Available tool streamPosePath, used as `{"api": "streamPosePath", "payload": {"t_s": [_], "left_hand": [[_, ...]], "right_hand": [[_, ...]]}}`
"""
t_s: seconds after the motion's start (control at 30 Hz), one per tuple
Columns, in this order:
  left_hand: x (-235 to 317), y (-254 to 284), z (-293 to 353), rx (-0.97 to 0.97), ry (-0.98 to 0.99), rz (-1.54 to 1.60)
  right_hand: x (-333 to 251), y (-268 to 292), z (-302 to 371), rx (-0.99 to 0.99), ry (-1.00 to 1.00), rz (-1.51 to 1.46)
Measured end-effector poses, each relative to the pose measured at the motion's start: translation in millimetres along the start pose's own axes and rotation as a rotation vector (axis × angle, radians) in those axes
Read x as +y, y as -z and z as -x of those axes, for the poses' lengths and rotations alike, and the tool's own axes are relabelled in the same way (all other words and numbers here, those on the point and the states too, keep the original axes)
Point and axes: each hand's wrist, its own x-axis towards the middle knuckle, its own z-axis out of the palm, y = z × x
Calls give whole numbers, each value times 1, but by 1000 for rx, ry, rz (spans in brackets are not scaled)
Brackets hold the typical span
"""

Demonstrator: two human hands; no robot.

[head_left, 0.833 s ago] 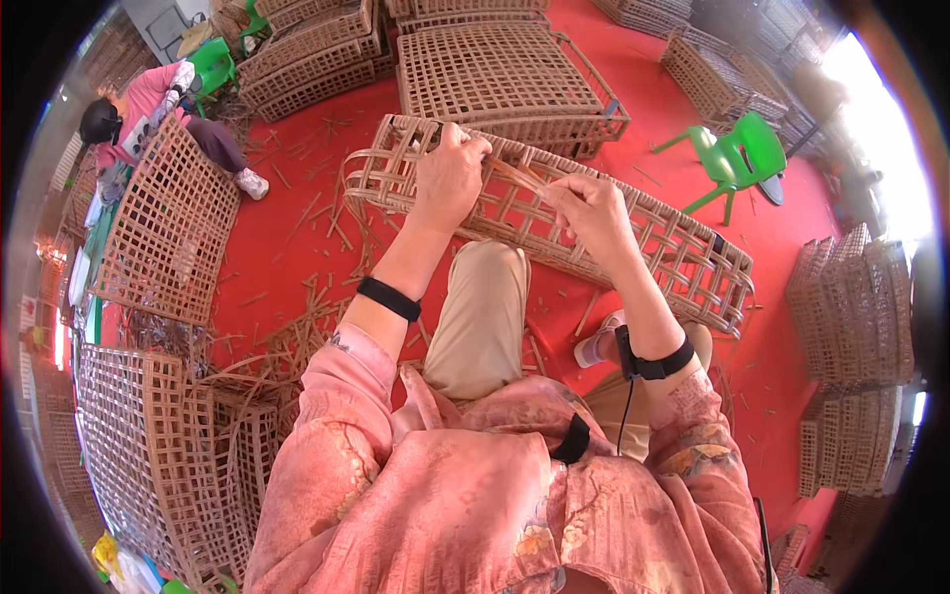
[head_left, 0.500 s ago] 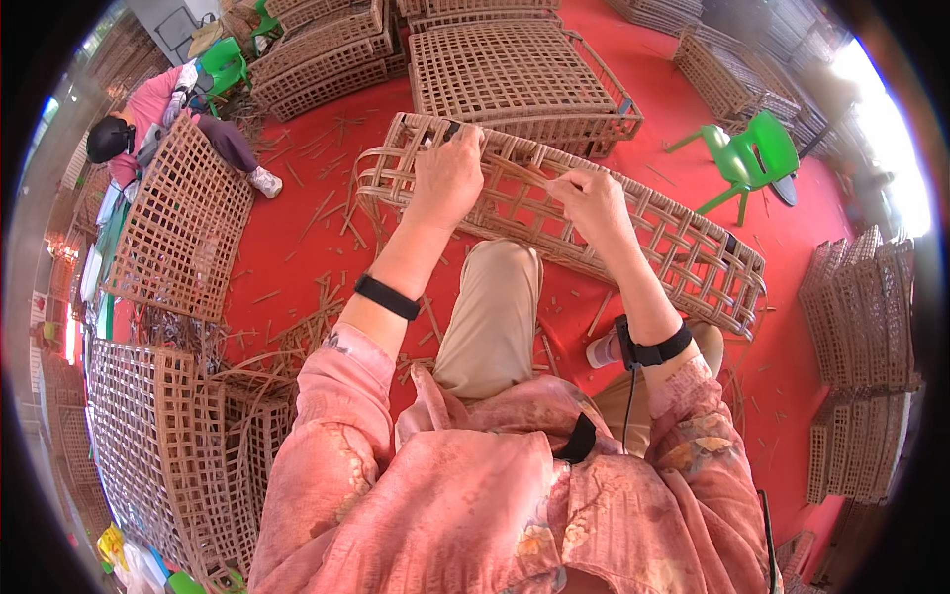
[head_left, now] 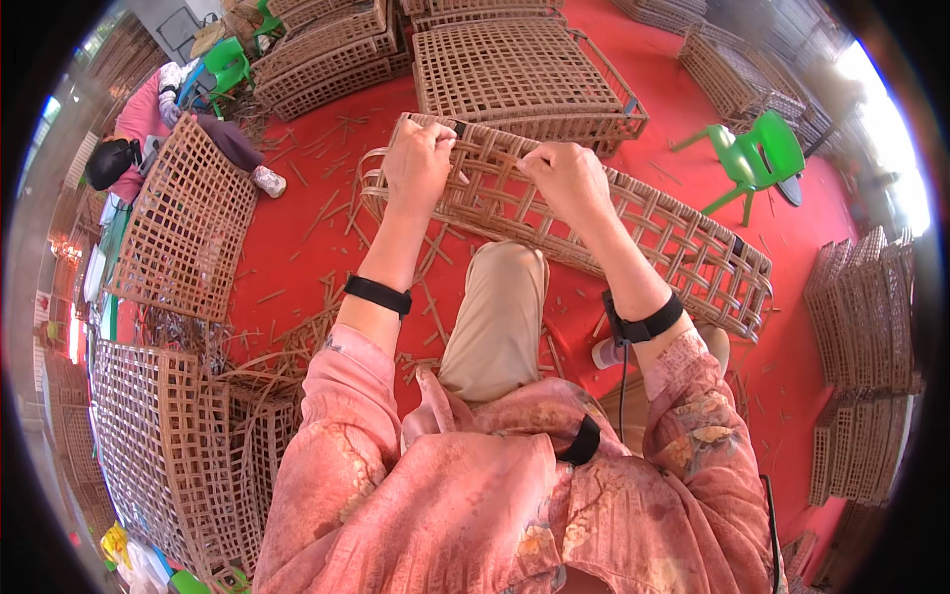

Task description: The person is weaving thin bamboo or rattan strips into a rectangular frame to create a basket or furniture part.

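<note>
A red floor (head_left: 327, 228) fills the room, strewn with short cane offcuts and crowded on every side with woven lattice work. At the far left another person (head_left: 134, 139) in pink sits low on the floor beside a green chair (head_left: 226, 67), and a square lattice panel (head_left: 183, 233) stands tilted just in front of that person. Below it, at the lower left, a stack of lattice frames (head_left: 168, 455) lies near the wearer's left elbow, with loose strips heaped against it. Toward the middle, a long woven cane basket frame (head_left: 633, 223) lies across the floor in front of the wearer's bent knee, running from upper left down to the right. The left hand (head_left: 418, 163) rests on its near-left end, fingers curled down over the top rim and closed on the weave. Just beside it, the right hand (head_left: 566, 178) sits on the same rim with its fingers pinched together on a thin cane strip (head_left: 495, 163) that runs between the two hands. Behind the frame a large flat lattice crate (head_left: 524, 74) lies on the floor, with more crates stacked behind it. Further right stands a second green chair (head_left: 757, 153), and at the far right edge more lattice crates (head_left: 861, 317) are piled upright, well apart from the hands.
</note>
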Motion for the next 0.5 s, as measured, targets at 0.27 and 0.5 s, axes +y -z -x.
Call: {"api": "streamPosePath", "payload": {"t_s": [0.27, 0.5], "left_hand": [[2, -2, 3, -86, 3, 19], [-7, 3, 5, -36, 5, 50]], "right_hand": [[-6, 18, -3, -86, -40, 2], [2, 0, -5, -55, 6, -4]]}}
